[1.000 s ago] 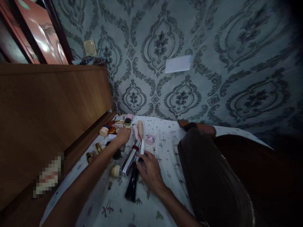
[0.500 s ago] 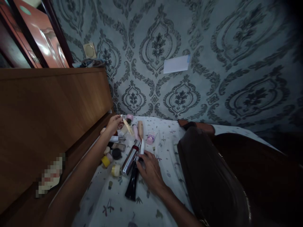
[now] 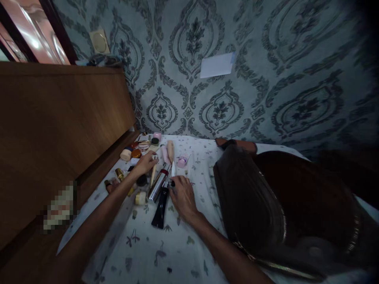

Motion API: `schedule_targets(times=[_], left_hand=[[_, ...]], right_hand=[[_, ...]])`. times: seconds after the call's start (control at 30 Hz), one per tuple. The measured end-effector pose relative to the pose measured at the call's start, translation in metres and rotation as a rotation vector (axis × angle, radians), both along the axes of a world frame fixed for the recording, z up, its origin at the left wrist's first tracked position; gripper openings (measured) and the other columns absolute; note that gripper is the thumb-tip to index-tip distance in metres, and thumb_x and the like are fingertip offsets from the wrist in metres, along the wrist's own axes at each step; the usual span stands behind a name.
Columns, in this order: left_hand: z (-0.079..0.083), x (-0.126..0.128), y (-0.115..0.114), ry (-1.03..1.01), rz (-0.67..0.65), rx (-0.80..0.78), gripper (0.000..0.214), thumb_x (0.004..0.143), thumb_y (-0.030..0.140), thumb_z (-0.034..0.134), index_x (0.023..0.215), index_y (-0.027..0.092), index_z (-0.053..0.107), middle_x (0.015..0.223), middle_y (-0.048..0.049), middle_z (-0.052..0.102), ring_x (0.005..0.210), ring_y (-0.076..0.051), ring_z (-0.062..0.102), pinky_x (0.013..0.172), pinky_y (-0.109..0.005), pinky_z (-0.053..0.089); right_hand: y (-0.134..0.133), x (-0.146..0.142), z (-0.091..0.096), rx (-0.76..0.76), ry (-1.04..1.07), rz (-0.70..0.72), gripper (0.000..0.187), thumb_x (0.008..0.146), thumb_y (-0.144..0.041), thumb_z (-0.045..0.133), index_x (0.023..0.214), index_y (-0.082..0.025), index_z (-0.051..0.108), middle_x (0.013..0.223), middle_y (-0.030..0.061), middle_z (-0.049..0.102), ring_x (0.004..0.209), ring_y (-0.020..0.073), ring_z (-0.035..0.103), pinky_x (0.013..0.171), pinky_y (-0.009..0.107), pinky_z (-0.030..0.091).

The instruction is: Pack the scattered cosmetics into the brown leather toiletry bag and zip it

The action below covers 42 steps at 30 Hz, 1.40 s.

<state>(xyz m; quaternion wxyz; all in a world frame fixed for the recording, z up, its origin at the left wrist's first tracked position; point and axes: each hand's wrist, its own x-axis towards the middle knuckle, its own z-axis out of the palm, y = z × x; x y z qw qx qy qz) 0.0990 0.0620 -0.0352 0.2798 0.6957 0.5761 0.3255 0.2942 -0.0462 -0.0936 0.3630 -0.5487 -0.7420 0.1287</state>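
My left hand [image 3: 147, 162] is closed on the upper end of a slim cream-yellow tube [image 3: 153, 176], which points down toward the cloth beside a silver bottle with a red band [image 3: 158, 185]. My right hand [image 3: 184, 195] rests on the cloth, its curled fingers at the lower end of a slim white tube [image 3: 173, 169]. A glossy black tube [image 3: 160, 211] lies just left of that hand. Beyond lie a beige tube [image 3: 170, 150], a pale pink tube [image 3: 165, 154] and a small pink container [image 3: 182, 161].
Several jars and small bottles lie on the left, including a yellow-and-white jar [image 3: 140, 198], an orange-lidded jar [image 3: 136, 154] and a gold-capped bottle [image 3: 119, 174]. An unzipped dark brown bag [image 3: 245, 197] stands on the right. A wooden panel [image 3: 74, 118] borders the patterned cloth [image 3: 142, 252].
My left hand has come nearer with the cream-yellow tube, lowering it beside the silver bottle. My right hand keeps its place by the white tube. The camera view has shifted.
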Motion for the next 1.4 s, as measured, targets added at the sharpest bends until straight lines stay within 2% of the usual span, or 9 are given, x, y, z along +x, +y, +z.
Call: schedule_targets(times=[0.3, 0.43, 0.57, 0.7, 0.97, 1.07, 1.17, 1.3, 1.4], left_hand=[[0.021, 0.008, -0.065, 0.339, 0.050, 0.121, 0.027, 0.088, 0.019, 0.051, 0.114, 0.018, 0.059, 0.095, -0.0060, 0.069, 0.090, -0.021, 0.063, 0.080, -0.032, 0.046], [0.027, 0.014, -0.115, 0.429, 0.023, 0.118, 0.021, 0.094, 0.021, 0.044, 0.103, 0.020, 0.062, 0.099, -0.0065, 0.071, 0.095, -0.022, 0.065, 0.082, -0.032, 0.046], [0.024, 0.031, -0.176, 0.557, -0.011, 0.032, 0.018, 0.095, 0.030, 0.048, 0.093, 0.020, 0.062, 0.080, -0.0053, 0.072, 0.077, -0.024, 0.069, 0.069, -0.031, 0.046], [0.017, 0.046, -0.217, 0.814, -0.045, -0.099, 0.029, 0.092, 0.038, 0.056, 0.115, 0.019, 0.055, 0.106, -0.0102, 0.073, 0.094, -0.030, 0.072, 0.073, -0.035, 0.050], [-0.001, 0.033, -0.218, 0.369, -0.013, 0.016, 0.031, 0.083, 0.025, 0.058, 0.113, 0.022, 0.050, 0.097, -0.0045, 0.071, 0.082, -0.022, 0.070, 0.070, -0.031, 0.051], [0.001, 0.037, -0.224, 0.196, -0.065, 0.140, 0.014, 0.087, 0.030, 0.054, 0.099, 0.023, 0.052, 0.086, -0.0006, 0.068, 0.073, -0.018, 0.066, 0.067, -0.029, 0.053], [0.009, 0.047, -0.234, 0.119, -0.101, 0.245, 0.019, 0.092, 0.035, 0.051, 0.107, 0.023, 0.052, 0.079, 0.0008, 0.066, 0.061, -0.015, 0.063, 0.055, -0.027, 0.053], [0.020, 0.061, -0.240, 0.061, -0.150, 0.449, 0.023, 0.094, 0.027, 0.049, 0.116, 0.026, 0.046, 0.078, 0.0000, 0.067, 0.045, -0.014, 0.056, 0.038, -0.025, 0.050], [0.031, 0.075, -0.236, 0.088, -0.222, 0.643, 0.014, 0.094, 0.023, 0.045, 0.106, 0.028, 0.050, 0.074, 0.0006, 0.065, 0.048, -0.014, 0.058, 0.044, -0.024, 0.055]], right_hand=[[0.000, 0.005, 0.006, -0.067, 0.091, -0.042, 0.025, 0.081, -0.009, 0.049, 0.097, -0.018, 0.067, 0.094, 0.0086, 0.066, 0.094, 0.0245, 0.058, 0.089, 0.037, 0.043], [0.004, 0.008, 0.005, -0.107, 0.182, -0.025, 0.019, 0.083, -0.012, 0.047, 0.091, -0.018, 0.064, 0.089, 0.0058, 0.070, 0.086, 0.0210, 0.063, 0.081, 0.032, 0.047], [0.002, 0.011, 0.006, -0.122, 0.239, -0.008, 0.018, 0.086, -0.017, 0.045, 0.090, -0.018, 0.063, 0.087, 0.0056, 0.071, 0.083, 0.0199, 0.065, 0.077, 0.031, 0.049], [-0.015, 0.011, 0.008, -0.128, 0.231, 0.069, 0.021, 0.084, -0.014, 0.047, 0.094, -0.018, 0.064, 0.088, 0.0051, 0.070, 0.085, 0.0199, 0.064, 0.079, 0.033, 0.049], [-0.073, 0.012, 0.020, -0.128, 0.076, 0.383, 0.053, 0.078, -0.003, 0.057, 0.128, -0.022, 0.062, 0.109, 0.0078, 0.065, 0.102, 0.0225, 0.059, 0.092, 0.037, 0.048], [-0.084, 0.012, 0.028, -0.079, -0.034, 0.379, 0.048, 0.082, -0.003, 0.055, 0.126, -0.022, 0.063, 0.104, 0.0075, 0.062, 0.097, 0.0221, 0.057, 0.087, 0.035, 0.050], [-0.090, 0.016, 0.039, 0.000, -0.090, 0.322, 0.042, 0.087, -0.005, 0.054, 0.125, -0.022, 0.063, 0.097, 0.0069, 0.062, 0.092, 0.0216, 0.058, 0.080, 0.033, 0.051], [-0.106, 0.039, 0.071, 0.158, 0.105, 0.263, 0.027, 0.098, -0.022, 0.052, 0.124, -0.020, 0.061, 0.093, 0.0063, 0.065, 0.087, 0.0190, 0.062, 0.079, 0.031, 0.052], [-0.129, 0.073, 0.109, 0.343, 0.242, 0.214, 0.025, 0.100, -0.024, 0.051, 0.124, -0.020, 0.060, 0.093, 0.0062, 0.067, 0.085, 0.0177, 0.064, 0.076, 0.030, 0.054]])
